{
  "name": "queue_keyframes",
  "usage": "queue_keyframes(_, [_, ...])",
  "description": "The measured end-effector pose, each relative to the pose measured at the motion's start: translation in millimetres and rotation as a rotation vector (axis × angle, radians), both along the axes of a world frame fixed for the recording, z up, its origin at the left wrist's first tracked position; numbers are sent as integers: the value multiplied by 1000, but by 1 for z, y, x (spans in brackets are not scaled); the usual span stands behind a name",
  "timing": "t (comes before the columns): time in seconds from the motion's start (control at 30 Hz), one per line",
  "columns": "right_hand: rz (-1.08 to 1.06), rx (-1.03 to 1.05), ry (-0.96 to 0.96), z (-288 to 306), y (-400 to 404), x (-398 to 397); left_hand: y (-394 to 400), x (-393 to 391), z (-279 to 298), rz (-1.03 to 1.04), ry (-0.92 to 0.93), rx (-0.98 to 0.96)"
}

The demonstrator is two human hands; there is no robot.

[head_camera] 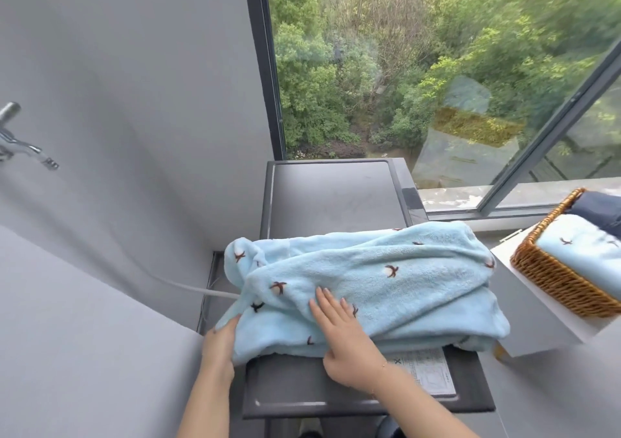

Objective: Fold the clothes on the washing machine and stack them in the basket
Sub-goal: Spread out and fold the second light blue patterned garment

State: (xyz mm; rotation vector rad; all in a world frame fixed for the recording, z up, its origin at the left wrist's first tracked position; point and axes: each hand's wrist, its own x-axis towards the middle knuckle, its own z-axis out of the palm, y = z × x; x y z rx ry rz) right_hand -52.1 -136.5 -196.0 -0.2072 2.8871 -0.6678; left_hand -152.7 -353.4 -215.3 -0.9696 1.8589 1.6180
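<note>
1. Because folding needs a flat, firm surface at working height, the dark washing machine [336, 195] serves as the work surface: its lid carries the whole garment, and the far half of the lid is bare, which leaves room to spread cloth away from the person.

2. Spread across the near half of that lid lies the light blue fleece garment [386, 279], patterned with small dark motifs. It is still rumpled and only loosely doubled over, with its left end bunched and hanging past the machine's left edge, so I judge the fold as begun but not finished.

3. Set off to the right on a white ledge [537, 303], the wicker basket [551, 279] stands well apart from the machine but within an arm's swing, a sensible spot for stacking. It already holds a folded blue piece [584, 252] of the same fabric and something dark blue [601, 209] behind it.

4. Resting flat on the cloth near its front edge, the right hand [339, 333] has its fingers straight and spread, pressing rather than gripping, likely to pin or smooth the layer.

5. At the hanging left end, the left hand [220, 340] curls round the fabric's edge, seemingly to gather that overhang and bring it up onto the lid.

6. Beneath the garment's front right corner, a printed label [426, 370] on the lid shows partly.
</note>
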Motion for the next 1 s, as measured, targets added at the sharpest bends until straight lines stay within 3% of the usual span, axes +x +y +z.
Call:
queue_keyframes(0.13, [-59,188,-27,-19,-34,1,-1,-10,18,-6,50,188])
queue_keyframes(0.27, [-288,81,-44,-22,-71,-11,11,-10,52,-99,109,275])
queue_keyframes(0.37, [-433,16,138,-20,-79,-19,9,0,71,-161,143,246])
queue_keyframes(0.5, [-630,-272,453,-13,-64,-33,4,11,99,-267,268,237])
queue_keyframes(0.63, [-678,-394,347,-2,-51,-34,14,9,125,-319,413,194])
queue_keyframes(1.0, [-818,-1179,85,53,-73,-52,37,4,190,-193,715,261])
